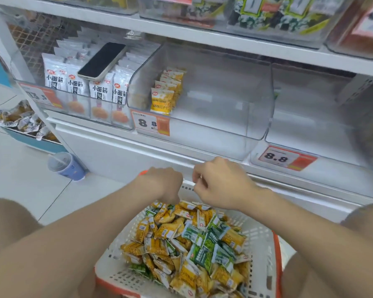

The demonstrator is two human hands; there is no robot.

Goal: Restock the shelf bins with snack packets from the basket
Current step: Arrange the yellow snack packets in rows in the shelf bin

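A white slotted basket point(265, 254) with an orange rim is seen at 6 o'clock, heaped with yellow and green snack packets point(181, 239). At 12 o'clock a clear shelf bin point(213, 125) is set, with a row of yellow packets point(163, 100) stood upright along its left wall.

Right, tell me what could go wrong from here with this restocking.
1. The phone lies tilted on the white packets; a bump could make it slide off.
2. The basket holds green packets mixed with yellow ones, so a green one may end up in the middle bin next to its yellow row.
3. The cup stands on the floor by the shelf base and could be knocked over.
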